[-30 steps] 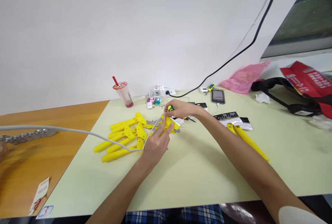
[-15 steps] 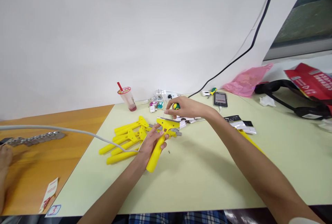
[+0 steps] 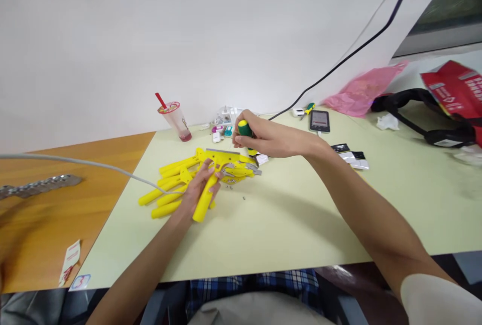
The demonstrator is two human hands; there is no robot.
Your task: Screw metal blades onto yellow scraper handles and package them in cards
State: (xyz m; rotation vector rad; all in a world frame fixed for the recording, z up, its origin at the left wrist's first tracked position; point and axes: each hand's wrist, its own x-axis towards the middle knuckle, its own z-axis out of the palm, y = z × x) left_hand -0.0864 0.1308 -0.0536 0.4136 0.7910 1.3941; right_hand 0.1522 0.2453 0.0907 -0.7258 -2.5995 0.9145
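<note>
My left hand (image 3: 195,187) is closed around the handle of a yellow scraper (image 3: 204,201), whose wide head with a grey blade strip points away from me. My right hand (image 3: 265,136) grips a screwdriver (image 3: 244,128) by its green and yellow handle, just to the right of that head. The screwdriver's tip cannot be made out. Several more yellow scrapers (image 3: 162,210) lie in a pile left of and under my left hand. Loose yellow pieces (image 3: 239,170) and grey blades (image 3: 256,170) lie beside the held scraper. A small screw (image 3: 244,198) rests on the table nearby.
A cup with a red straw (image 3: 176,120) stands at the back. Behind my right hand are a power strip (image 3: 226,115) and phone (image 3: 319,121). Black packets (image 3: 350,156) lie right; a grey cable (image 3: 94,163) crosses left. Headphones (image 3: 424,129) sit far right.
My right hand has drawn back from the scraper's head, and more of the screwdriver handle shows. My left hand has shifted left with the scraper. The camera view has tilted down.
</note>
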